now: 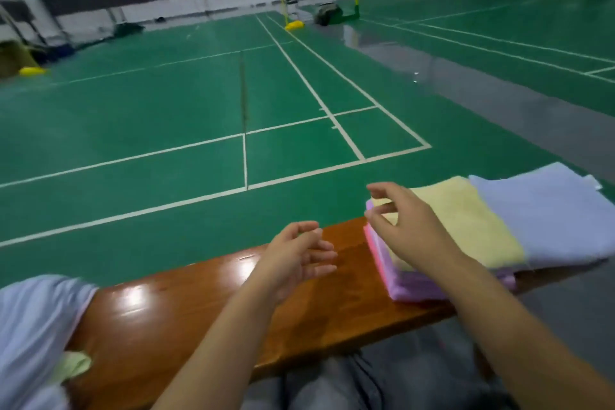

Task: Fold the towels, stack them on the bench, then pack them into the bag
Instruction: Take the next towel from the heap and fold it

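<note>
Shiny wooden bench (186,316) beside a green badminton court (166,116) with white lines. Folded towels (466,236) stacked on its right end, loose pile (33,326) far left. Right hand (404,226) hovers over the stack, fingers loosely spread; left hand (296,256) open, holding nothing.

Person's two bare forearms, left hand (296,256) and right hand (406,226), no sleeves visible; grey trousers (382,383) below.
</note>
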`<action>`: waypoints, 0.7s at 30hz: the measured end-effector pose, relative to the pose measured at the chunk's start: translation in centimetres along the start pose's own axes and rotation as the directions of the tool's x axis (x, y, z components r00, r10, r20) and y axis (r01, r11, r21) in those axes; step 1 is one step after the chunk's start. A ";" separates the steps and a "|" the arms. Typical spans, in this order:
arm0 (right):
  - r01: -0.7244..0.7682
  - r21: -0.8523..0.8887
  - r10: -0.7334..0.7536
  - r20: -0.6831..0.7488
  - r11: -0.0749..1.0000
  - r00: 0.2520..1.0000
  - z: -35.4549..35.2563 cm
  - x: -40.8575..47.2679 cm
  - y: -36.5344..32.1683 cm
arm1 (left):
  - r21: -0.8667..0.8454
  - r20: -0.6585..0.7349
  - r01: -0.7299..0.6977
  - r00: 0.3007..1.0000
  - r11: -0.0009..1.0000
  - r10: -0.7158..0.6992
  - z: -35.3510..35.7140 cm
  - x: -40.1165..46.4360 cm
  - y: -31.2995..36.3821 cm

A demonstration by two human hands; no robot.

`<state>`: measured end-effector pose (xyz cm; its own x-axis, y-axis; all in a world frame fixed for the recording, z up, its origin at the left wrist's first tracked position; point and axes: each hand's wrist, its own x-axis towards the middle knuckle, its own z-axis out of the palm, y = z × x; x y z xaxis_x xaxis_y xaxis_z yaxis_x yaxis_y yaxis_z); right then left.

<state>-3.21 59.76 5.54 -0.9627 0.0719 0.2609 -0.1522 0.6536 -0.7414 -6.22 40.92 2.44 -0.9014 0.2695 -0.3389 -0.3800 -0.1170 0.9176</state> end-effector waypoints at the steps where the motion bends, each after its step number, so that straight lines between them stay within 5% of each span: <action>1: 0.006 0.041 -0.007 0.037 0.999 0.999 2.0 -0.3 -1.0 | -0.026 -0.046 -0.005 0.999 1.000 0.003 -2.0 -0.9 -0.5; 8: -0.101 0.233 0.018 0.333 0.967 0.943 17.7 -5.5 -6.2 | -0.177 -0.354 -0.002 0.933 0.984 -0.062 -16.3 -10.6 -4.5; 14: -0.177 0.244 0.019 0.537 0.953 0.843 27.1 -9.9 -10.7 | -0.199 -0.597 -0.104 0.802 0.974 -0.037 -25.6 -18.5 -5.3; 16: -0.177 0.220 0.013 0.593 0.959 0.805 28.7 -10.9 -12.1 | -0.105 -0.728 -0.159 0.685 0.982 0.033 -28.9 -20.9 -5.1; 18: -0.170 0.205 0.004 0.627 0.964 0.779 30.5 -11.4 -13.6 | 0.084 -0.856 -0.154 0.494 0.985 0.150 -32.6 -22.8 -5.2; 21: -0.166 0.229 -0.027 0.657 0.959 0.753 32.5 -11.7 -15.3 | 0.309 -0.922 0.059 0.262 0.949 0.284 -37.2 -24.2 -6.0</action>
<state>3.16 24.41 -6.22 -0.8681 -0.4586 -0.1899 -0.0375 0.4420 -0.8962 10.14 -0.46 -2.64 -0.5359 -0.8441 -0.0197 -0.3499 0.2008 0.9150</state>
